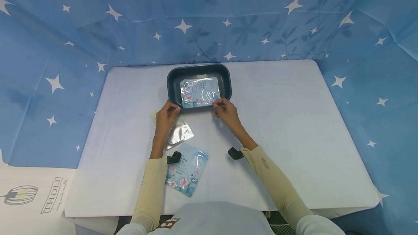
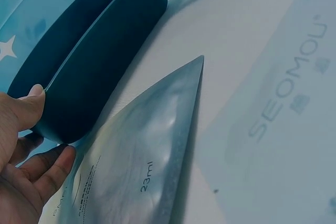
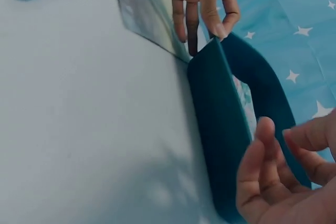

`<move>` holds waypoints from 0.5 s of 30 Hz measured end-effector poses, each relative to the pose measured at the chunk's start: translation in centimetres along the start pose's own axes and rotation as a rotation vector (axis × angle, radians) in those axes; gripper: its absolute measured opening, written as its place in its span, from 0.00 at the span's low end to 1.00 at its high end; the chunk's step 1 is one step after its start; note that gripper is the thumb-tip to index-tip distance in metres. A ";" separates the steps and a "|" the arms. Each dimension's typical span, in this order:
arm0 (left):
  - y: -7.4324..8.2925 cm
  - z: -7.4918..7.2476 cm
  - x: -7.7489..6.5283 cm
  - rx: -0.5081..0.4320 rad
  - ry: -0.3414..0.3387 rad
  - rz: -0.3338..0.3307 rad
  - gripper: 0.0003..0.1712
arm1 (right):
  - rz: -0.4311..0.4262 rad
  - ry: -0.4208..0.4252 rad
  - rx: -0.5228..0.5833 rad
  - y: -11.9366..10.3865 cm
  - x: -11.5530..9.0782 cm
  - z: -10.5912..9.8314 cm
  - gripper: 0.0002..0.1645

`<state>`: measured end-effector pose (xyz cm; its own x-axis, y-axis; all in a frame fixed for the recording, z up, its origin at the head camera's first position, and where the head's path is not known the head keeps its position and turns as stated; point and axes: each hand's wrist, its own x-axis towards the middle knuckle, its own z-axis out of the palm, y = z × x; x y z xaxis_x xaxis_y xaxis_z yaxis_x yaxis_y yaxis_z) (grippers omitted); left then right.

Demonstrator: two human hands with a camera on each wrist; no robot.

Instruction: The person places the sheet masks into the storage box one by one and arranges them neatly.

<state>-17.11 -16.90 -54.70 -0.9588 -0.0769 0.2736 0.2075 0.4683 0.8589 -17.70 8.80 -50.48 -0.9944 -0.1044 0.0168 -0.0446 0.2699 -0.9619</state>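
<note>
A dark teal rectangular bin [image 1: 173,79] stands at the table's far edge, with a blue floral sheet mask packet [image 1: 200,91] inside. My left hand [image 1: 167,116] pinches its near left corner, thumb [image 2: 32,103] on the rim and fingers lower on the outside. At the near right corner is my right hand [image 1: 226,111], fingers loosely bent, thumb and fingertips apart in the right wrist view. Nothing shows between them. Beneath the left hand lies a silvery packet [image 1: 180,133] marked 23ml, partly hidden. Closer to me rests another blue floral mask packet [image 1: 187,169], partly covered by the left wrist's camera.
A white cloth covers the table [image 1: 294,130]. Blue star-patterned fabric [image 1: 209,17] hangs behind and beside it. Black wrist cameras [image 1: 236,153] stick out from the sleeves. A beige printed sheet [image 1: 32,195] is at the lower left.
</note>
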 end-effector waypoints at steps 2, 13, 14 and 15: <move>0.0 0.0 0.0 -0.001 -0.003 -0.004 0.11 | 0.001 -0.048 -0.027 0.3 -0.3 -0.2 0.10; 0.0 0.0 0.0 -0.002 -0.008 -0.035 0.12 | 0.074 -0.510 -0.355 1.3 -2.3 0.2 0.11; 0.1 0.0 -0.1 -0.002 -0.009 -0.037 0.12 | 0.077 -0.539 -0.359 1.3 -2.5 0.3 0.11; 0.0 0.0 0.0 0.000 -0.009 -0.038 0.12 | 0.069 -0.563 -0.361 1.3 -2.6 0.4 0.10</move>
<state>-17.07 -16.87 -54.71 -0.9678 -0.0864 0.2364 0.1707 0.4650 0.8687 -15.09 9.07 -51.90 -0.7985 -0.5325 -0.2809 -0.1094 0.5872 -0.8020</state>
